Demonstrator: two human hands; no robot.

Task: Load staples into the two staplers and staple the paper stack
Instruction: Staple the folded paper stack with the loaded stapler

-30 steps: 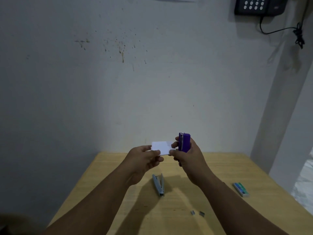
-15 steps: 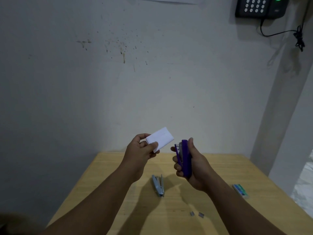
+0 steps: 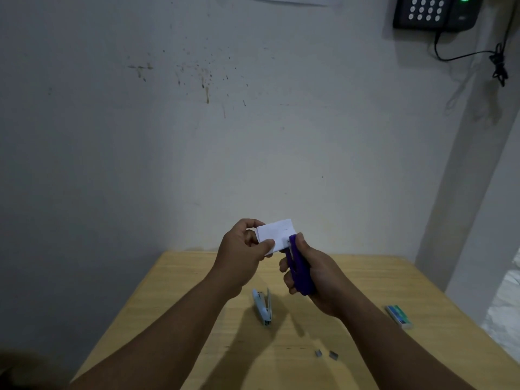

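Observation:
My left hand [image 3: 244, 247] pinches a small white paper stack [image 3: 277, 232] above the table's far edge. My right hand [image 3: 315, 273] grips a purple stapler [image 3: 301, 273] upright, thumb on its top, with the stapler's jaw at the paper's lower right corner. A light blue stapler [image 3: 262, 306] lies open on the wooden table [image 3: 365, 277] below my hands. Two short staple strips [image 3: 325, 354] lie on the table near my right forearm.
A staple box [image 3: 399, 316] with a green label lies near the table's right edge. The table stands against a grey wall. High on that wall at the right hangs a black keypad device [image 3: 434, 11] with a cable.
My hands came apart with the paper tilted up, then met again. The purple stapler's jaw now sits at the paper's lower right corner.

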